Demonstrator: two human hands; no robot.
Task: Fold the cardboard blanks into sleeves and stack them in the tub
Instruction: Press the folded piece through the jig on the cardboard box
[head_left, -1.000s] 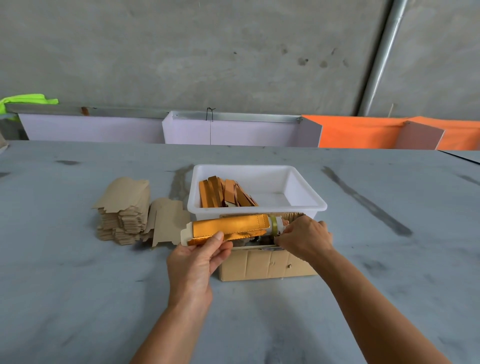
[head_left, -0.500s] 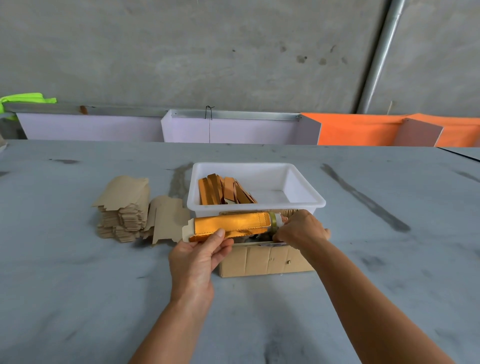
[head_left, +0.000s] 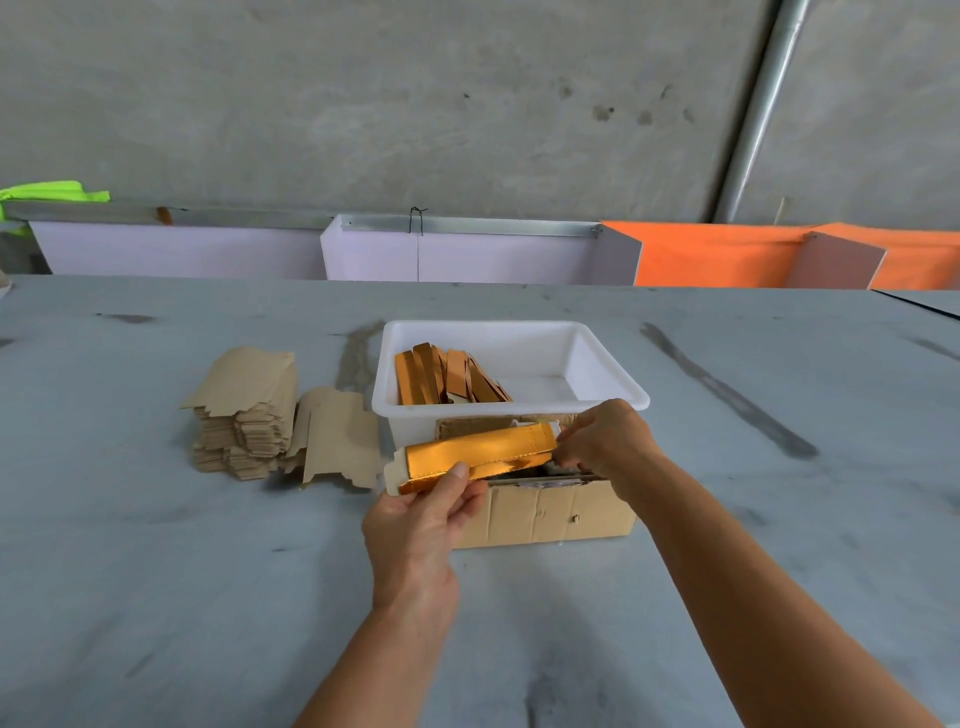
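My left hand (head_left: 423, 512) pinches the near left end of a shiny gold sleeve (head_left: 478, 452), thumb on top. My right hand (head_left: 605, 441) grips the sleeve's right end with curled fingers. The sleeve hangs tilted, right end higher, just in front of the white tub (head_left: 613, 395). Several folded gold sleeves (head_left: 447, 371) lean in the tub's left half. A stack of flat brown cardboard blanks (head_left: 244, 415) lies on the table to the left, with a loose blank (head_left: 337, 436) beside it.
A small brown cardboard box (head_left: 550, 512) sits under my hands, touching the tub's front. The grey table (head_left: 156, 571) stretches all round. White and orange panels (head_left: 467, 254) line its far edge below a concrete wall.
The sleeve's right end has risen, so it now tilts. The yellow-green band seen at its right end earlier is hidden by my right hand.
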